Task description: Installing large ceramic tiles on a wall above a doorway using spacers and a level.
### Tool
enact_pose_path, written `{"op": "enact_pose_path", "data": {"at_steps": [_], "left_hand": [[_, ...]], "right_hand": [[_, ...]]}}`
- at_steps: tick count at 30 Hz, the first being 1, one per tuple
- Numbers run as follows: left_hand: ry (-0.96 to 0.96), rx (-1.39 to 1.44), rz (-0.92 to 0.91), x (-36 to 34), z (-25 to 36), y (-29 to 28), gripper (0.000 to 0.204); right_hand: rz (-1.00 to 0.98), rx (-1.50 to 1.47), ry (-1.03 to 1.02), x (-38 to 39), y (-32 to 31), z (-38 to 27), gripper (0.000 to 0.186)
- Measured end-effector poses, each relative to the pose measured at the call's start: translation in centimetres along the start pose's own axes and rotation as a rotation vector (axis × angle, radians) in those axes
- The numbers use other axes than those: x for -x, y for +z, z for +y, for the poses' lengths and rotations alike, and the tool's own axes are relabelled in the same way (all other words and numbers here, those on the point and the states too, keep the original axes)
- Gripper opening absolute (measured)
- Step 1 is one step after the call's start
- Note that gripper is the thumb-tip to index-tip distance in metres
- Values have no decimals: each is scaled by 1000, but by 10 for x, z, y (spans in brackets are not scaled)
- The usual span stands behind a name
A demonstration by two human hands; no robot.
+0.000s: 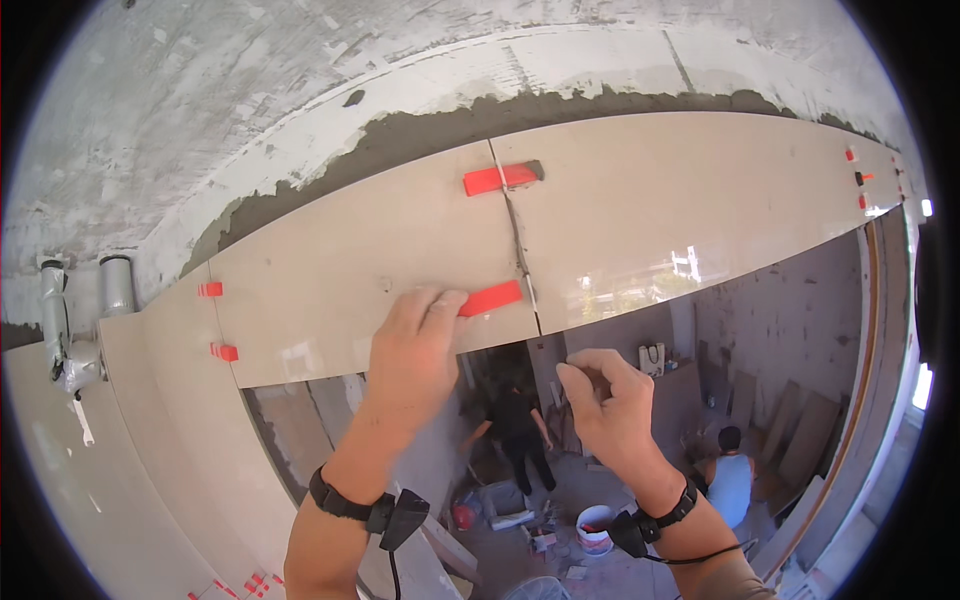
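Two large glossy beige tiles (360,270) meet at an upright joint (517,235) high on the wall. My left hand (415,345) pinches the end of a red tile-levelling wedge (490,298), which lies against the tile with its other end close to the lower part of the joint. Higher up, a second red wedge (483,181), with mortar smeared on its right end, sits across the joint at a pale clip. My right hand (615,400) is raised below the tile edge, fingers curled and pressed together; whatever they hold, if anything, is hidden.
More red wedges (225,352) sit at the left joint and others (851,155) at the far right. Silver-wrapped pipes (117,285) stand at left. Below are a dark-clothed person (515,425), a person in a pale top (730,485) and a white bucket (594,540).
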State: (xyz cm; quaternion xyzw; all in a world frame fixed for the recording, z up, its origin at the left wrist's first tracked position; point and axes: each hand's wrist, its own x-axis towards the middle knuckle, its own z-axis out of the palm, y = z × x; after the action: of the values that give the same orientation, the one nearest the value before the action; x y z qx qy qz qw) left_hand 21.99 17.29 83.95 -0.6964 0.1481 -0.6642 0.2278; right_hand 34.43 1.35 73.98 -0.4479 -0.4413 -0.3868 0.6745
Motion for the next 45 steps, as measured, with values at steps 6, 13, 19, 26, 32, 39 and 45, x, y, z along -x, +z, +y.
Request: {"op": "enact_pose_path", "data": {"at_steps": [6,13,19,26,32,39,45], "left_hand": [[85,48,-2,-7,-3,0,27],[85,94,-40,-7,0,3,26],[160,103,-124,-25,-5,3,23],[-17,297,-275,-40,-2,-1,15],[93,293,-382,-55,-1,-14,24],[626,29,-407,-81,-9,-21,41],[748,-24,-539,-91,-24,-17,40]], "right_hand": [[24,204,-194,2,7,-2,10],[116,480,-459,-3,23,1,21],[243,574,-552,-5,36,9,34],[495,463,-506,-14,84,2,42],[643,-177,-53,5,103,6,40],[573,358,-512,-4,60,18,38],[427,467,-603,-27,60,11,46]]}}
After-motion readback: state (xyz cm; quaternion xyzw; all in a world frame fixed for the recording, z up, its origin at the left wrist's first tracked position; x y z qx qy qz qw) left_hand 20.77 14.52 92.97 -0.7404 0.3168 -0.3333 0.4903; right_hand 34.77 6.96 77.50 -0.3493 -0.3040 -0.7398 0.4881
